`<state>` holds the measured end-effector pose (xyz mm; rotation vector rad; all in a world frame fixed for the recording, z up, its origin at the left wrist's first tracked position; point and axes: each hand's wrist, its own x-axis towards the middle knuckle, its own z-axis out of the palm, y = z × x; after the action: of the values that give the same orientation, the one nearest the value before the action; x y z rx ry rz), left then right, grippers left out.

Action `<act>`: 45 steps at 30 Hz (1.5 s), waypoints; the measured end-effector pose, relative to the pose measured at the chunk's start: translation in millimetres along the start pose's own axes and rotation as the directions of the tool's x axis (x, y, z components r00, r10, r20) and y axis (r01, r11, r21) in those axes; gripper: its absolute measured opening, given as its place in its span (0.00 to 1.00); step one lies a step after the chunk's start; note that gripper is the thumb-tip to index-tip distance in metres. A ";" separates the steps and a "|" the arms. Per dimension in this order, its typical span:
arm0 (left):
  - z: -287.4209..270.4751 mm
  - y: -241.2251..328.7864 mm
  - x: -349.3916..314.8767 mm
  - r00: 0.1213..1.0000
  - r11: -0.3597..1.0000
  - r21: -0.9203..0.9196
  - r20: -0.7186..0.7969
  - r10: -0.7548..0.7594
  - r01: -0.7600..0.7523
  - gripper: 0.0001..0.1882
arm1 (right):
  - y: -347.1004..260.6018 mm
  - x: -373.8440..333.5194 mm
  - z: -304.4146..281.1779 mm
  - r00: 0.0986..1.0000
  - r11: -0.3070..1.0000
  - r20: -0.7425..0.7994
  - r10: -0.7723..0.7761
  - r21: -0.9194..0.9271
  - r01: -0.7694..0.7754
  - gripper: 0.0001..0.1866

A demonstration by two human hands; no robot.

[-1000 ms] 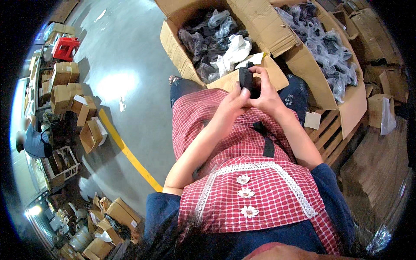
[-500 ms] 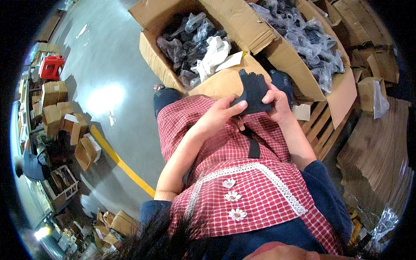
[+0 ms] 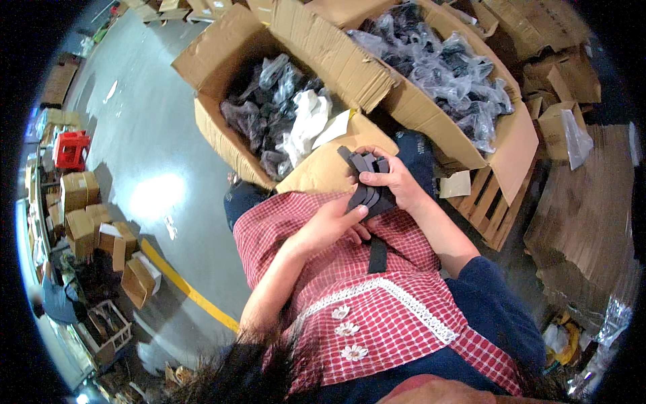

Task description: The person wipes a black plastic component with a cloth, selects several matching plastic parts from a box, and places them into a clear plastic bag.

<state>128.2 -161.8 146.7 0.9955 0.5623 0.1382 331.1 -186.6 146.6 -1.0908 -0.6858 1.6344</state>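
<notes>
Over my lap I hold a black fingerless glove (image 3: 378,201) in both hands. My left hand (image 3: 328,222) grips its lower left side, with the thumb on top. My right hand (image 3: 398,180) is closed round its upper part, thumb pressed across the short finger stubs, which bunch and bend together. A black strap (image 3: 378,256) hangs just below the glove against my red checked apron (image 3: 336,283); where its upper end joins is hidden.
Beyond my knees, an open cardboard box (image 3: 225,151) holds dark items in clear plastic, white crumpled wrapping (image 3: 306,124) and a pale card (image 3: 333,129). Another full box (image 3: 431,108) sits right, by a wooden pallet (image 3: 494,205). A red stool (image 3: 70,149) and small cartons (image 3: 81,190) stand left.
The glove was spread flat with its finger stubs upward; now it is bent and bunched. My right hand has shifted up over the stubs. The whole view has also shifted somewhat.
</notes>
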 end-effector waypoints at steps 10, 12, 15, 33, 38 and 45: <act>10.9 12.6 -1.5 0.928 0.989 0.145 -0.362 0.084 -0.034 0.12 | -19.4 20.6 -2.4 0.996 0.984 0.029 -0.081 -0.157 0.085 0.23; 0.2 -4.8 1.6 0.905 0.997 0.039 -0.419 0.077 -0.067 0.12 | -22.3 37.8 -10.9 0.995 0.991 0.028 -0.094 -0.091 0.096 0.21; -14.1 -14.1 -3.4 0.857 0.997 -0.017 -0.514 0.051 -0.069 0.13 | 5.0 93.9 -55.3 0.974 0.849 -0.124 -0.191 -0.519 0.100 0.19; -56.6 -14.1 -36.1 0.490 0.590 -0.184 -0.767 0.414 -0.786 0.16 | 11.9 9.4 19.0 0.912 0.786 0.057 -0.407 -0.486 0.382 0.17; -43.9 -4.5 -41.3 0.541 0.570 -0.242 -0.716 0.441 -0.785 0.18 | 21.3 -33.7 21.1 0.941 0.760 0.034 -0.336 -0.580 0.293 0.14; -41.8 -15.7 -40.2 0.589 0.593 -0.293 -0.704 0.397 -0.750 0.14 | 18.6 -46.2 31.7 0.921 0.681 0.179 -0.345 -0.628 0.377 0.14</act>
<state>70.6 -153.3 131.9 0.4811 0.6449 1.2271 298.2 -234.0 159.5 -1.2914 -1.4865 1.0788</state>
